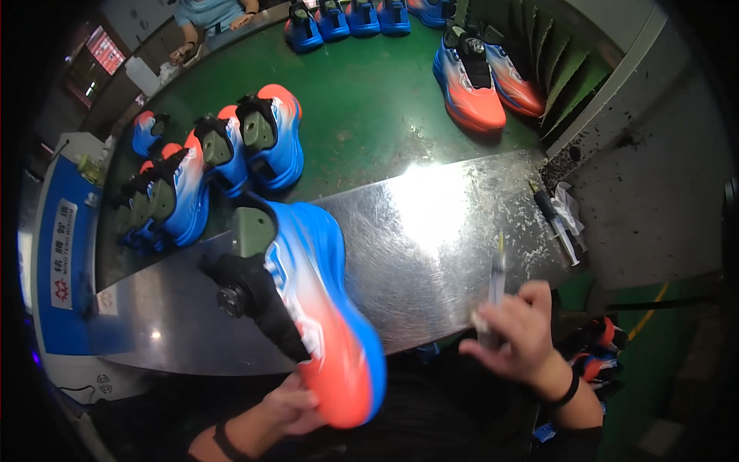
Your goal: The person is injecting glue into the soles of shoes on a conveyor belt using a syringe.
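Observation:
A blue, white and orange sports shoe [342,346] is gripped near its orange toe by my left hand [289,404], fingers closed on it. The shoe is tilted over the near edge of the metal sheet, with its heel pointing away from me. Inside it sits a green shoe last [254,231], and its black tongue or strap flap [269,308] with a round dial hangs out to the left. To the right, my right hand [519,331] holds a clear syringe [497,281], its yellowish needle tip upward. That hand is slightly blurred and apart from the shoe.
Several similar shoes [269,142] stand at the left, more [364,19] along the far edge, and a pair [473,100] at the back right. A second syringe [562,231] lies by white tissue at the sheet's right. Across the green table [354,100] sits another person [212,19].

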`<move>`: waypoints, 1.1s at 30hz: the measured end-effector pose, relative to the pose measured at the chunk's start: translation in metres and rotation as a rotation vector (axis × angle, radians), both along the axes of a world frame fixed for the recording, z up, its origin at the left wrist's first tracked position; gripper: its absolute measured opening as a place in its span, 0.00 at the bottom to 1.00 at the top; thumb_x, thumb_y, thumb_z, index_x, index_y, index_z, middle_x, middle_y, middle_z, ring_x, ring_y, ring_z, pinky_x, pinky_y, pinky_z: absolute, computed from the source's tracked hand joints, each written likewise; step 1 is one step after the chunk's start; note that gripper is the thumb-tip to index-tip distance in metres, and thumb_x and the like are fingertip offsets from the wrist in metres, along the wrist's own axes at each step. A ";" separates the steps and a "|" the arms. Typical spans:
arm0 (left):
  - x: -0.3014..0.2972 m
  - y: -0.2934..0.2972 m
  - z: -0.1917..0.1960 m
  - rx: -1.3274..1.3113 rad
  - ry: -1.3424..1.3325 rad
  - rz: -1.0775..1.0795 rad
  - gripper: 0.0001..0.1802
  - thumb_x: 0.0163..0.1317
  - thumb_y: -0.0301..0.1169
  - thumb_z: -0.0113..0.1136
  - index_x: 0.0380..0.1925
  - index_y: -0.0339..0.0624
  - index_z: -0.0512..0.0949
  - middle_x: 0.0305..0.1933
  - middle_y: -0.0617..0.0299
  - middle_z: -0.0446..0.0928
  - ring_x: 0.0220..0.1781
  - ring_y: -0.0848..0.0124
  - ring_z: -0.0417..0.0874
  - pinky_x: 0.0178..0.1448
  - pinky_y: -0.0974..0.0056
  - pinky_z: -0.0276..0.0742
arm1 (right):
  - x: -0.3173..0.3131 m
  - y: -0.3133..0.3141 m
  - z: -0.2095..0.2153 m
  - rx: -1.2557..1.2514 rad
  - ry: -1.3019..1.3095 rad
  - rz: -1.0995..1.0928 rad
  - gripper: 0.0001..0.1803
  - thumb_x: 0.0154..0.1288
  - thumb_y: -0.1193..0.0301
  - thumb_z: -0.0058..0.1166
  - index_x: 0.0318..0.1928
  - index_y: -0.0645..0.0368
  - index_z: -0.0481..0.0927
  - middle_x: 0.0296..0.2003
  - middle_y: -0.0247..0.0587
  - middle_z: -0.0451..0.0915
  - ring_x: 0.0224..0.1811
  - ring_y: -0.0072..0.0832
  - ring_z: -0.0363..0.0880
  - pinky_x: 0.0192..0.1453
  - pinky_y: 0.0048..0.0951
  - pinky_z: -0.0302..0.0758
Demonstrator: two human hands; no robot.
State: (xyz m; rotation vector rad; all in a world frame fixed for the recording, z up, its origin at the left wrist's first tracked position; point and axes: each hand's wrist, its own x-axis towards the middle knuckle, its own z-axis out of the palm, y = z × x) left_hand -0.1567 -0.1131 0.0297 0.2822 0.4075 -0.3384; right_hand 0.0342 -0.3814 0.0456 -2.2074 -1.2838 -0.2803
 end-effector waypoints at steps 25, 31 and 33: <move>0.196 0.142 -0.008 0.771 -0.002 0.364 0.26 0.67 0.51 0.48 0.39 0.34 0.72 0.37 0.52 0.75 0.43 0.57 0.81 0.46 0.61 0.80 | 0.051 0.012 -0.041 0.086 0.277 -0.124 0.27 0.41 0.62 0.67 0.45 0.58 0.77 0.34 0.37 0.77 0.34 0.36 0.67 0.48 0.33 0.62; 0.209 0.140 -0.014 0.826 -0.140 0.334 0.13 0.66 0.35 0.53 0.32 0.33 0.73 0.29 0.56 0.76 0.32 0.61 0.83 0.38 0.62 0.81 | 0.045 0.009 -0.069 0.228 0.408 -0.067 0.32 0.50 0.67 0.61 0.55 0.67 0.67 0.48 0.43 0.59 0.51 0.33 0.62 0.60 0.30 0.58; 0.207 0.142 0.001 0.926 -0.063 0.266 0.13 0.66 0.35 0.52 0.30 0.35 0.73 0.26 0.57 0.75 0.28 0.64 0.82 0.31 0.67 0.80 | 0.045 0.004 -0.079 0.304 0.493 -0.048 0.30 0.53 0.70 0.58 0.56 0.68 0.66 0.49 0.43 0.56 0.52 0.33 0.62 0.61 0.29 0.57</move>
